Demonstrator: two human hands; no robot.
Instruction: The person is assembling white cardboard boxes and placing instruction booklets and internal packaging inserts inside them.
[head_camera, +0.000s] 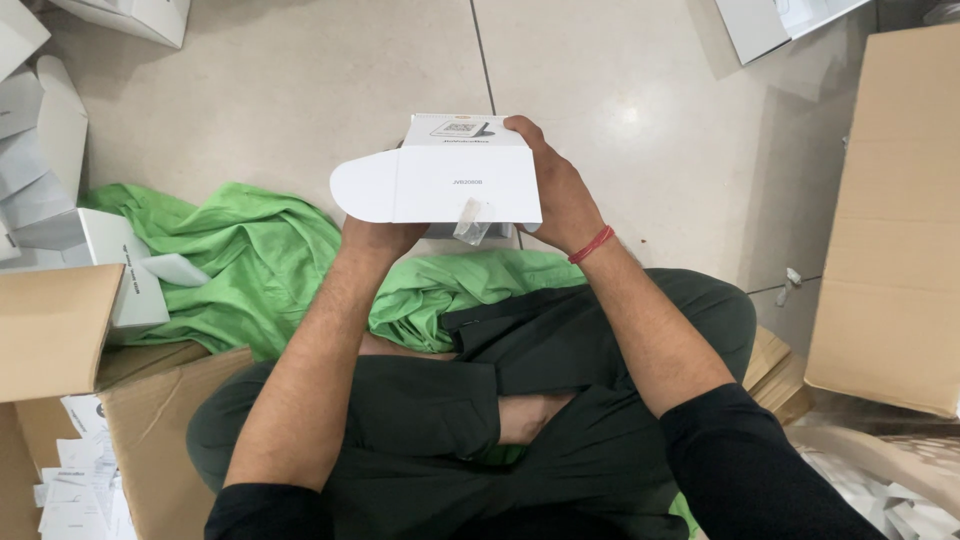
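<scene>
I hold a small white carton box (460, 170) above my crossed legs, over the tiled floor. Its lid flap (365, 188) sticks out to the left, and a strip of clear tape (472, 220) hangs from its near edge. My right hand (555, 190) grips the box's right side, with a red thread around the wrist. My left hand (378, 238) supports the box from below, mostly hidden by it.
A green cloth (250, 260) lies on the floor by my knees. White boxes (100, 255) and flattened cartons (45, 140) pile up at left beside a brown carton (55, 335). A large brown cardboard box (895, 220) stands at right. Papers (75, 480) lie at the lower left.
</scene>
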